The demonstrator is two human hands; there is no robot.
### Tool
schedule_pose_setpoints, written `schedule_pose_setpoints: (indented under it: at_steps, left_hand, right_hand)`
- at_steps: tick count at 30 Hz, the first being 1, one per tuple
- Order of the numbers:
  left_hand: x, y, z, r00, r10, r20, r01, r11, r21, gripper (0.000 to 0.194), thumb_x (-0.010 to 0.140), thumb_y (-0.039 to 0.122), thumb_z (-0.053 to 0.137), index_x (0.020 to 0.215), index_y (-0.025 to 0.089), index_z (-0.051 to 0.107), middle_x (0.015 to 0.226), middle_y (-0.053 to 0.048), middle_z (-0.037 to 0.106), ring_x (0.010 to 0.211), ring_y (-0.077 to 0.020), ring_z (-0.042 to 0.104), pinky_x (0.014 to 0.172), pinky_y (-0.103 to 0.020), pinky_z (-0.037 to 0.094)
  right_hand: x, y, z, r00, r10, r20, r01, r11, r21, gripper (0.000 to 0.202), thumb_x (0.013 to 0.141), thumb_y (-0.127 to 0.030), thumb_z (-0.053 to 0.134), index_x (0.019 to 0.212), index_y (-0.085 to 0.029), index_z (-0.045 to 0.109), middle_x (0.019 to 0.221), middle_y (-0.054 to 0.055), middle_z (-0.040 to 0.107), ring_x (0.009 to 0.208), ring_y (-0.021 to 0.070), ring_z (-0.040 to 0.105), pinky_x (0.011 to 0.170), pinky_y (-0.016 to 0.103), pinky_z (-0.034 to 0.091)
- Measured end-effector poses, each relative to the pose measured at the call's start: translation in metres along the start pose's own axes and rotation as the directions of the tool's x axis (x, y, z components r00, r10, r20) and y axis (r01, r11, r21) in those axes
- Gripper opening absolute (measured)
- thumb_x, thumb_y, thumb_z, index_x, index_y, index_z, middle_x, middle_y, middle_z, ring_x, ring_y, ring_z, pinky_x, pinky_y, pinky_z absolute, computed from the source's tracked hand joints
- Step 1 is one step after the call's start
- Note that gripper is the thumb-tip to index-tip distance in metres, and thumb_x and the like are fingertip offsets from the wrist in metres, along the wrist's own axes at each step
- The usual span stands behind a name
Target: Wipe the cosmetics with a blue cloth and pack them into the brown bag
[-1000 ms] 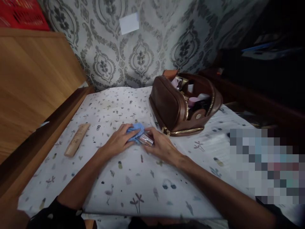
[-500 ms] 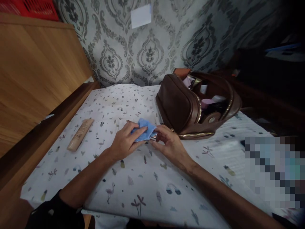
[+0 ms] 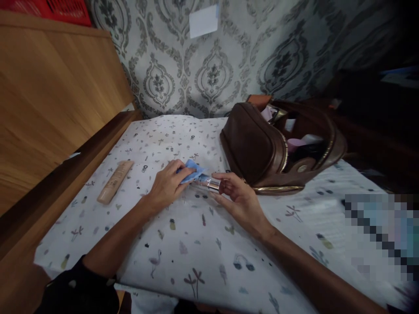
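- Reaching left hand [image 3: 166, 183] in from lower left, knuckles up, clamping fingers on blue cloth [image 3: 196, 166].
- Reaching right hand [image 3: 241, 201] in from lower right, turned palm inward, gripping silver end of container [image 3: 213, 184] between fingers and thumb.
- Holding container between both hands, over patterned surface [image 3: 190, 244], left of brown bag [image 3: 250, 141].

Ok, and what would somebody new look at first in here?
Probably the big brown bag, gaping open on the right. Then the bright blue cloth near the middle, bunched in the left hand, beside a shiny silver-ended thing in the right hand. Something bright red shows at the top left.
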State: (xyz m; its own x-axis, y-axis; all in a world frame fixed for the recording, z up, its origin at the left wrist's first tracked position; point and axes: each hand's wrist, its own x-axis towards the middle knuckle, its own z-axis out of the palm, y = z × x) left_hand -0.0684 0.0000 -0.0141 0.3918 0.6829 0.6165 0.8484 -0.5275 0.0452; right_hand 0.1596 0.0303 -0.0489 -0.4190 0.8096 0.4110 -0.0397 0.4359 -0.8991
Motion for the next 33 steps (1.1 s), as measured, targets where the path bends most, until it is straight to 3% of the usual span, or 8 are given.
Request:
schedule_pose_setpoints:
  at_steps: [5,9,12,15,21,26,29,33]
  left_hand:
    - [0.003,0.019,-0.005,0.994,0.023,-0.105,-0.027,0.999,-0.035,0.025,0.101,0.03,0.048,0.116,0.017,0.064,0.101,-0.009,0.059,0.092,-0.0204,0.056,0.076,-0.033,0.049]
    - [0.008,0.029,-0.008,0.993,0.117,0.003,-0.117,0.993,0.012,0.033,0.102,0.036,0.045,0.125,0.016,0.058,0.116,-0.013,0.062,0.106,-0.0255,0.055,0.09,-0.042,0.044]
    - [0.008,0.025,-0.007,0.993,0.099,0.057,-0.102,0.994,0.041,0.034,0.103,0.039,0.044,0.123,0.015,0.058,0.109,-0.011,0.064,0.1,-0.0247,0.056,0.088,-0.041,0.043]
    - [0.006,0.02,-0.003,0.994,0.105,0.039,-0.107,0.993,0.04,0.035,0.102,0.041,0.046,0.119,0.014,0.06,0.105,-0.011,0.063,0.096,-0.0239,0.053,0.086,-0.039,0.043]
    - [0.001,0.005,0.004,0.992,0.122,0.042,-0.125,0.989,0.082,0.038,0.101,0.046,0.044,0.118,0.016,0.061,0.099,-0.009,0.063,0.089,-0.0229,0.052,0.082,-0.038,0.044]
    - [-0.003,-0.018,0.003,0.993,0.077,0.088,-0.09,0.983,0.161,0.035,0.103,0.043,0.042,0.098,0.016,0.063,0.091,-0.008,0.062,0.084,-0.0225,0.05,0.081,-0.038,0.044]
    - [-0.005,-0.022,0.003,0.995,0.072,0.074,-0.086,0.975,0.205,0.036,0.103,0.041,0.039,0.09,0.017,0.062,0.087,-0.008,0.061,0.081,-0.0224,0.048,0.078,-0.038,0.043]
    - [-0.005,-0.011,0.005,0.99,0.131,0.043,-0.138,0.953,0.268,0.034,0.103,0.04,0.04,0.094,0.015,0.062,0.087,-0.009,0.061,0.082,-0.0231,0.049,0.078,-0.039,0.043]
  right_hand:
    - [0.001,-0.008,-0.001,0.993,-0.119,0.01,0.12,0.992,-0.032,0.029,0.087,-0.036,0.073,0.114,-0.029,0.069,0.105,0.005,0.059,0.083,0.0141,0.063,0.082,0.034,0.061]
    - [0.0,-0.01,0.0,0.982,-0.187,0.033,0.189,0.98,-0.055,0.026,0.089,-0.033,0.071,0.115,-0.03,0.069,0.096,0.003,0.061,0.082,0.0143,0.063,0.081,0.033,0.061]
    - [0.0,-0.009,0.0,0.992,-0.124,0.02,0.123,0.992,0.021,0.033,0.089,-0.041,0.07,0.119,-0.029,0.065,0.106,0.005,0.065,0.093,0.0174,0.066,0.088,0.036,0.061]
    - [0.0,-0.01,0.0,1.0,-0.006,0.018,0.005,0.999,0.036,0.042,0.084,-0.046,0.075,0.118,-0.026,0.062,0.114,0.007,0.067,0.1,0.0209,0.069,0.09,0.04,0.061]
    - [0.001,-0.009,0.0,0.973,0.223,0.061,-0.227,0.972,0.066,0.041,0.079,-0.043,0.078,0.11,-0.023,0.063,0.09,0.004,0.073,0.079,0.0199,0.072,0.07,0.035,0.065]
    - [0.004,-0.008,-0.002,0.968,0.25,-0.009,-0.244,0.952,0.182,0.046,0.074,-0.046,0.081,0.109,-0.022,0.063,0.104,0.005,0.068,0.07,0.0164,0.072,0.055,0.028,0.061]
    - [0.006,-0.009,-0.005,0.967,0.254,-0.003,-0.247,0.945,0.216,0.047,0.074,-0.044,0.082,0.112,-0.022,0.064,0.108,0.005,0.067,0.078,0.0165,0.072,0.064,0.03,0.063]
    - [0.008,-0.011,-0.007,0.967,0.256,-0.01,-0.246,0.938,0.246,0.042,0.079,-0.046,0.078,0.111,-0.022,0.067,0.105,0.005,0.07,0.076,0.0145,0.071,0.074,0.034,0.063]
